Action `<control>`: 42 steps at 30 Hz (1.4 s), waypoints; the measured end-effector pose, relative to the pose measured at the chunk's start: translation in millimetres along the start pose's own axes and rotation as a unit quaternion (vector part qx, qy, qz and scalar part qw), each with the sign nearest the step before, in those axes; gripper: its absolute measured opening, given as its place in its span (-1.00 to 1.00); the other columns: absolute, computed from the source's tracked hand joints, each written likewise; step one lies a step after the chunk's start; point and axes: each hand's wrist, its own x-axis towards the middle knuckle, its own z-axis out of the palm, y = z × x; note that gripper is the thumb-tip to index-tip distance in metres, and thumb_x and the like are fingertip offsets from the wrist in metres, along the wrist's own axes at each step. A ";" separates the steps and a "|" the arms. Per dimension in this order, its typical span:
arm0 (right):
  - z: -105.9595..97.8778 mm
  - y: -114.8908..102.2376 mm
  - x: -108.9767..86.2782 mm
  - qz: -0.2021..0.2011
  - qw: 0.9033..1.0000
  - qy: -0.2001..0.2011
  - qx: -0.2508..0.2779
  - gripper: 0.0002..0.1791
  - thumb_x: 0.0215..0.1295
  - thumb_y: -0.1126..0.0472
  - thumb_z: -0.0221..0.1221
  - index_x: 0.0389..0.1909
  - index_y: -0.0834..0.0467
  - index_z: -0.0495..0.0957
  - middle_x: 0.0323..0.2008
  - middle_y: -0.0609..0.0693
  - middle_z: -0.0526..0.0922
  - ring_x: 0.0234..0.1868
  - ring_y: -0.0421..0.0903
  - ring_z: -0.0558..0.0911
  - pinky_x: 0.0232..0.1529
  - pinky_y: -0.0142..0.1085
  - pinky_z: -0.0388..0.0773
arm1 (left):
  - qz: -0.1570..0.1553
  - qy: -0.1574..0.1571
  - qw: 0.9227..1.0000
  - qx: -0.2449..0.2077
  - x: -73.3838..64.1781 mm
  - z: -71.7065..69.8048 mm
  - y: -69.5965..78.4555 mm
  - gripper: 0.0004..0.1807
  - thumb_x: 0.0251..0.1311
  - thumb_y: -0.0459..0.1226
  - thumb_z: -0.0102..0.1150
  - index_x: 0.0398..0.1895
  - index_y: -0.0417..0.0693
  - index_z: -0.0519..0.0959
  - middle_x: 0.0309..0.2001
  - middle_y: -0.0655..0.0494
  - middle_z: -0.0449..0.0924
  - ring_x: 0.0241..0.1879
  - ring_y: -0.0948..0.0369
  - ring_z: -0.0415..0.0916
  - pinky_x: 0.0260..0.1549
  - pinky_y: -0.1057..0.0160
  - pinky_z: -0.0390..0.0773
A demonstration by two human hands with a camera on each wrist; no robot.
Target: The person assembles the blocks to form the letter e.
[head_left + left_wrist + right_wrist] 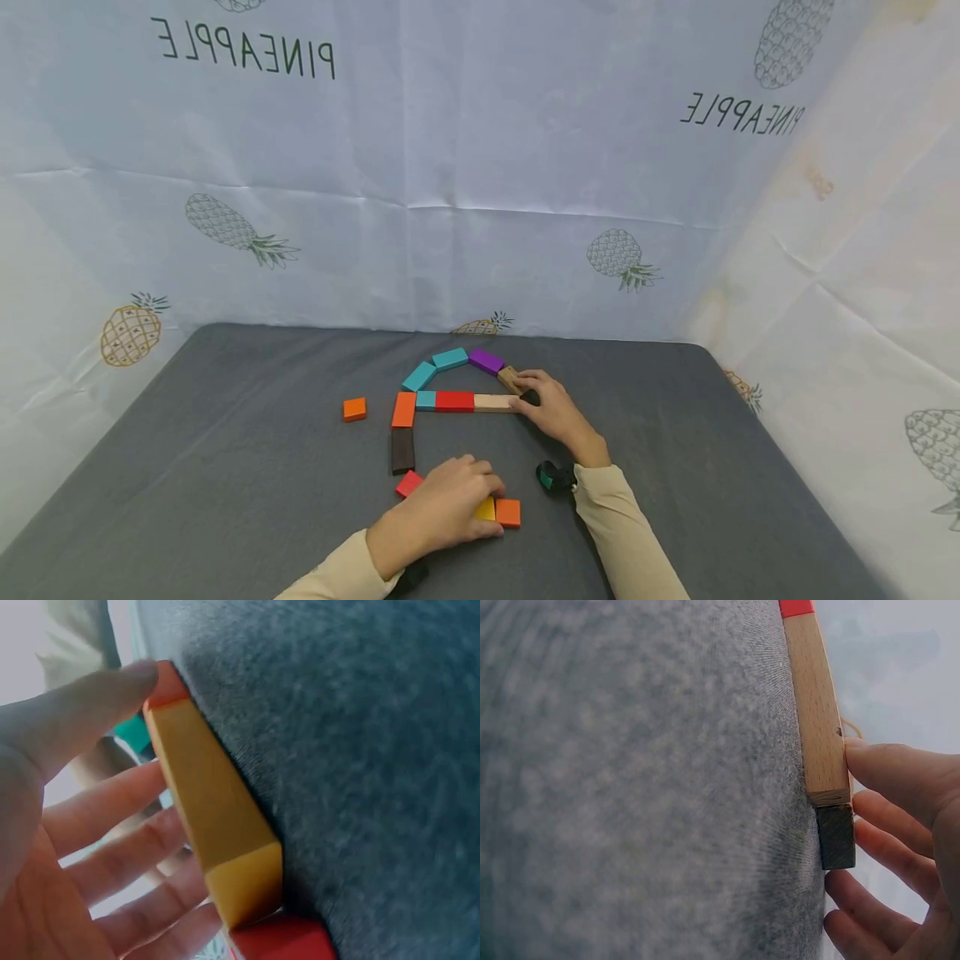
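My left hand [442, 500] straddles a yellow block [206, 784], thumb on one side and fingers on the other. The thumb tip overlaps the orange block [508, 513] at its end; a red block [409, 483] adjoins the other end. Farther back, my right hand [555, 408] curls round a black block [836, 836]. Its thumb tip lies at the upper edge of the plain wooden block [817, 712], and the fingertips are partly hidden behind the black one. In the head view a red block [454, 402] and a short teal block [426, 401] continue that straight row.
Two teal blocks [450, 359], a purple block [486, 361] and a brown wooden block [510, 380] form an arc behind the row. An orange block [403, 409] and dark brown block [402, 451] run down its left. One loose orange block [355, 409] lies farther left on the grey tabletop [247, 467].
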 end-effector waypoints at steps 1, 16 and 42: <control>0.1 -0.1 0.0 0.001 1.000 -0.001 0.001 -0.53 0.36 0.12 0.25 0.21 0.27 0.55 0.29 0.20 0.47 0.28 0.19 0.48 0.28 0.14 0.40 | -0.003 0.002 1.000 0.007 0.6 0.8 0.8 -0.64 0.07 0.08 0.43 -0.14 0.15 0.71 -0.20 0.32 0.63 -0.30 0.37 0.38 -0.22 0.33 0.51; -1.0 -0.2 -0.3 0.009 1.000 -0.004 -0.003 -0.52 0.37 0.10 0.25 0.22 0.24 0.55 0.31 0.19 0.46 0.33 0.23 0.43 0.31 0.19 0.34 | -0.018 0.034 0.999 0.008 0.7 6.4 -0.2 -0.67 0.08 0.10 0.41 -0.23 0.13 0.70 -0.26 0.30 0.60 -0.36 0.37 0.33 -0.31 0.37 0.44; -8.6 -7.4 1.6 -0.012 0.997 -0.040 -0.066 -0.53 0.39 0.10 0.22 0.20 0.30 0.55 0.28 0.21 0.46 0.23 0.15 0.53 0.26 0.09 0.44 | -0.154 0.166 0.973 -0.051 -28.2 -35.8 -62.4 -0.64 0.13 -0.25 0.42 0.02 -0.11 0.67 -0.03 0.02 0.67 -0.03 0.06 0.57 -0.05 0.02 0.62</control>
